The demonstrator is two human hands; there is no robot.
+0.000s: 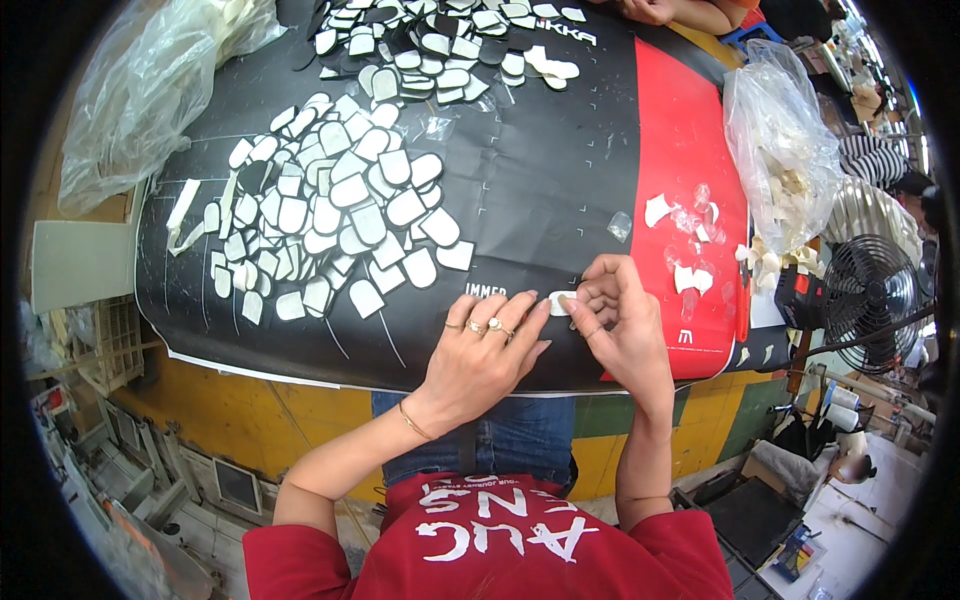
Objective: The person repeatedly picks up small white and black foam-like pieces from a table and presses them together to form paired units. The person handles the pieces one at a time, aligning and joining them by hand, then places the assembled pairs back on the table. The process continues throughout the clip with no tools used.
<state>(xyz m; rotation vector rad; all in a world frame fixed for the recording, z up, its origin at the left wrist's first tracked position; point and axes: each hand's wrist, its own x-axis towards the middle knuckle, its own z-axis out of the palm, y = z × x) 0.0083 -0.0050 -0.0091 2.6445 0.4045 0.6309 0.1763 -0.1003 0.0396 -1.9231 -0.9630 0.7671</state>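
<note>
A small white rounded pad point(560, 303) lies at the front of the black mat, between my two hands. My right hand point(628, 330) pinches its right end between thumb and forefinger, the other fingers curled. My left hand point(482, 343), with rings on it, rests on the mat with fingers stretched out; its fingertips come up to the pad's left edge, and whether they press on it I cannot tell. Left of my hands spreads a heap of white and pale grey arch-shaped pads with dark edges point(350, 190). Another pile of such pads, black ones among them point(435, 45), lies farther back.
The mat has a red end point(690, 120) at right, bearing white scraps point(692, 280) and clear film bits. Clear plastic bags lie at far left point(135, 100) and right point(775, 150). A black fan point(868, 300) stands at right. Another person's hand point(650, 10) shows at the far edge.
</note>
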